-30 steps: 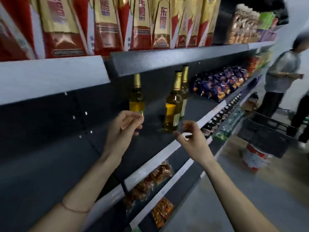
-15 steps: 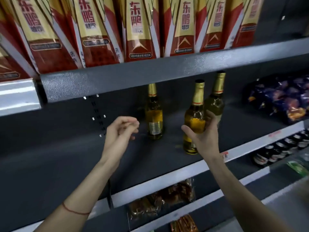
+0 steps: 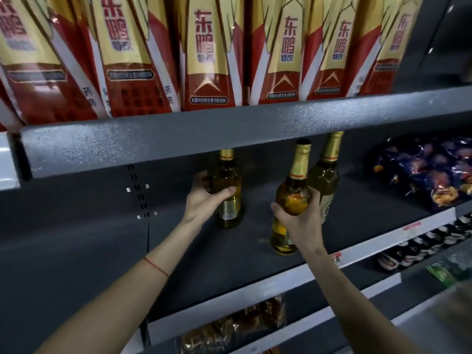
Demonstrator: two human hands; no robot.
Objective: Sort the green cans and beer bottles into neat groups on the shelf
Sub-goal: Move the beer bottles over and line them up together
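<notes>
Three gold-capped beer bottles stand on the dark grey shelf [image 3: 204, 254]. My left hand [image 3: 204, 198] wraps around the left beer bottle [image 3: 229, 190], deep on the shelf. My right hand [image 3: 301, 215] grips the front beer bottle [image 3: 293, 195] around its middle; its base is near the shelf's front. A third beer bottle [image 3: 325, 175] stands just behind and to the right of it, untouched. No green cans are in view.
The shelf above [image 3: 229, 129] carries red and gold drink cartons [image 3: 209, 54] and overhangs the bottle tops. Purple snack bags [image 3: 429, 169] lie at the right. Lower shelves hold brown snack packs [image 3: 237, 325] and small dark bottles [image 3: 421, 244].
My left hand has reached in and closed around the left bottle. My right hand keeps its hold on the front bottle. The camera has moved closer to the shelf.
</notes>
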